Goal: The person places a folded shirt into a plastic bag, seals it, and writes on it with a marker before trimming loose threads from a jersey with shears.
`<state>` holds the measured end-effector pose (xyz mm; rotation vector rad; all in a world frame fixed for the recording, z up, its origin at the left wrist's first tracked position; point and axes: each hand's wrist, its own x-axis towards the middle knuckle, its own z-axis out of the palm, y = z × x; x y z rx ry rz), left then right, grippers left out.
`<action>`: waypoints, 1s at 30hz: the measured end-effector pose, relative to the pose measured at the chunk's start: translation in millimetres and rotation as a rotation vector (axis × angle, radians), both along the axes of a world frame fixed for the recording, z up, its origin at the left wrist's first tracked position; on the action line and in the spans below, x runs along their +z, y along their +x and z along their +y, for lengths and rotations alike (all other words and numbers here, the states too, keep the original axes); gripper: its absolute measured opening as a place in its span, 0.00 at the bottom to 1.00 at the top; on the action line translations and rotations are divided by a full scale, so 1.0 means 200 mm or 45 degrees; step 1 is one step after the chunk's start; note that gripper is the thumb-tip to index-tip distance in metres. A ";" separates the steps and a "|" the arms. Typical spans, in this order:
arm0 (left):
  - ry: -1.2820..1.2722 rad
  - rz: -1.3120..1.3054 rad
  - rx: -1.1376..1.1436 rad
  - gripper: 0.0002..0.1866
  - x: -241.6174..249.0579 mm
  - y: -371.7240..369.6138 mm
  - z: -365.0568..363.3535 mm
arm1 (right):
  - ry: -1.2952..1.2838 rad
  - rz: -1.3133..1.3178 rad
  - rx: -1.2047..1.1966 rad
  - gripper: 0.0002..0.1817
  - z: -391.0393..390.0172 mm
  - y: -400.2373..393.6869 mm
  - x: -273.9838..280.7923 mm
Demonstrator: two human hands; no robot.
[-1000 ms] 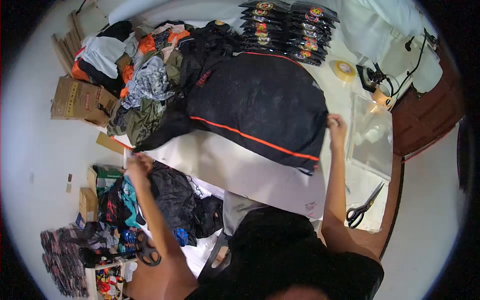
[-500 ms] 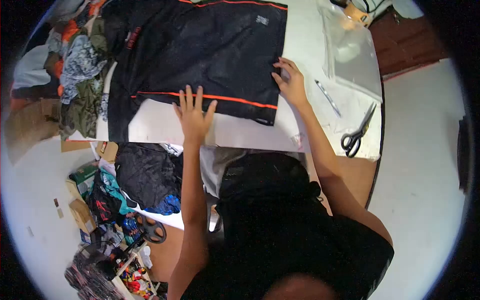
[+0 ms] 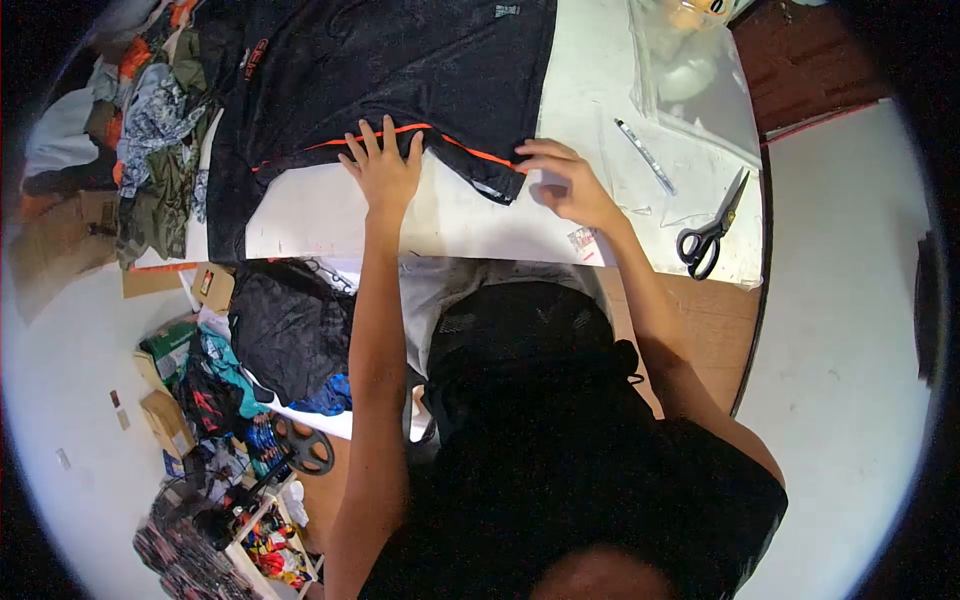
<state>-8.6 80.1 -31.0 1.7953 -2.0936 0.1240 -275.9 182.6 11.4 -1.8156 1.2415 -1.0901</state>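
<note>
The black shirt (image 3: 400,65) lies on the white table (image 3: 320,205), across its far middle and left, with its near edge, marked by an orange stripe (image 3: 425,126), bowed away from the person between its two ends. The left hand (image 3: 385,180) rests palm down at the middle of that edge. Its fingers are spread, the tips lying on the cloth and stripe, while the palm reaches back over bare table. The left forearm runs almost straight out from the body.

The right hand (image 3: 572,185) sits at the shirt's near right corner, wrist turned so that the fingers point left. These fingers are bent and partly apart, the foremost tips at the corner; whether they pinch the cloth cannot be told. The right forearm slants far and left from the elbow.

Right of this hand lie a pen (image 3: 645,157) and, nearer, scissors (image 3: 712,235); a clear bag (image 3: 690,85) lies farther off. A heap of clothes (image 3: 160,140) lies left of the shirt.
</note>
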 end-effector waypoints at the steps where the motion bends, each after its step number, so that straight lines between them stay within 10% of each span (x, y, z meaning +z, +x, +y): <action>1: -0.069 0.044 -0.003 0.31 0.02 -0.02 0.01 | -0.134 0.090 0.018 0.17 0.00 0.00 -0.02; 6: -0.075 0.767 -0.698 0.24 0.19 -0.17 0.19 | -0.436 0.178 0.000 0.10 -0.05 -0.03 -0.09; 12: 0.160 0.579 -1.062 0.19 0.20 -0.29 0.37 | -0.196 -0.090 -0.210 0.05 -0.04 0.00 -0.11; 22: 0.018 0.843 -0.812 0.06 0.18 -0.48 0.35 | -0.068 -0.382 -0.685 0.08 0.07 -0.04 0.00; 30: 0.192 1.340 -0.503 0.05 0.10 -0.56 0.29 | -0.241 0.714 -0.996 0.16 0.53 -0.34 0.14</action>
